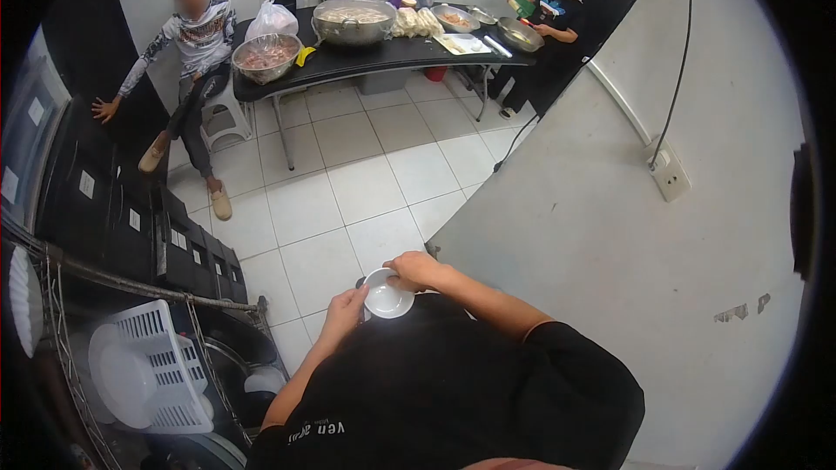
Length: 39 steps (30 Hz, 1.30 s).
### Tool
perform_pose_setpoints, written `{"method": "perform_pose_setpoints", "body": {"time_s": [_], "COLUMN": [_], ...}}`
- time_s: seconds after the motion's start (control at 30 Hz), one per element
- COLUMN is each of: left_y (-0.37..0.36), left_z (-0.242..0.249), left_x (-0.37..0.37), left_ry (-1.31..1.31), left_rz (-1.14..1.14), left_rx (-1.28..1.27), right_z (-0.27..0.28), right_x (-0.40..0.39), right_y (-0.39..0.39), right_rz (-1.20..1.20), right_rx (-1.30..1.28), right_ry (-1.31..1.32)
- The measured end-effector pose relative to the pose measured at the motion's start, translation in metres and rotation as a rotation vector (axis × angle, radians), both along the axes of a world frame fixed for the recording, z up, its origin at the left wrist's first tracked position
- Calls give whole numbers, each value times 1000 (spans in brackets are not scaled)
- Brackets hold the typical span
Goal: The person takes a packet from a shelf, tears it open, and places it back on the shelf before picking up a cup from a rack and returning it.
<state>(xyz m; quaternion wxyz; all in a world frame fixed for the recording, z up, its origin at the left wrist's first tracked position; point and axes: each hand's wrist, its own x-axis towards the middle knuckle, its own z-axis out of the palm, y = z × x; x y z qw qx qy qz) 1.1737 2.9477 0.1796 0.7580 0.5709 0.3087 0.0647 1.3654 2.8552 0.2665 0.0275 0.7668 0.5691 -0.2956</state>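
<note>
A small white bowl [388,294] is held close to the front of my black shirt, its opening facing up toward the camera. My left hand [348,306] grips the bowl's left rim. On the bowl's upper right side is my right hand [416,271], with fingers bent over the rim and partly inside. Below both hands the black shirt [453,374] fills the view.
A black table [374,57] with metal bowls of food stands ahead. One person sits on a white stool [228,115] at the left; another stands at the table's right end. A wire rack [131,283] with a white basket [178,365] is at lower left, a grey wall [610,252] at right.
</note>
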Motion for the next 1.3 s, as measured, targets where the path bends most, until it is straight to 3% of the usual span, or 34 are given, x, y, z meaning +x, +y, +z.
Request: {"method": "perform_pose_setpoints", "body": {"time_s": [0.47, 0.57, 0.7, 0.77, 0.83, 0.9, 1.1, 1.23, 1.3], "left_y": [3, 4, 8, 9, 10, 14, -38, -95, -126], "left_z": [-11, 14, 61, 85, 109, 128, 205, 269, 303], "left_x": [-40, -59, -90, -109, -132, -160, -254, -325, -363], "left_ry": [-9, -99, -160, -144, -218, -229, -154, -108, 41], "left_rz": [-108, -156, -193, -99, -10, -10, 250, 470, 584], "left_rx": [-56, 24, 81, 278, 499, 922, 1012, 1310, 1520], "right_z": [0, 31, 42, 46, 44, 66, 63, 41, 38], "right_x": [-21, -34, -46, -62, -78, -102, -144, -190, -215], "right_y": [11, 15, 21, 31, 41, 48, 56, 70, 71], "right_rz": [147, 155, 205, 271, 204, 249, 300, 389, 566], "right_rx": [56, 80, 360, 402, 556, 554, 230, 101, 45], "right_ry": [-39, 4, 94, 117, 308, 509, 1233, 1171, 989]}}
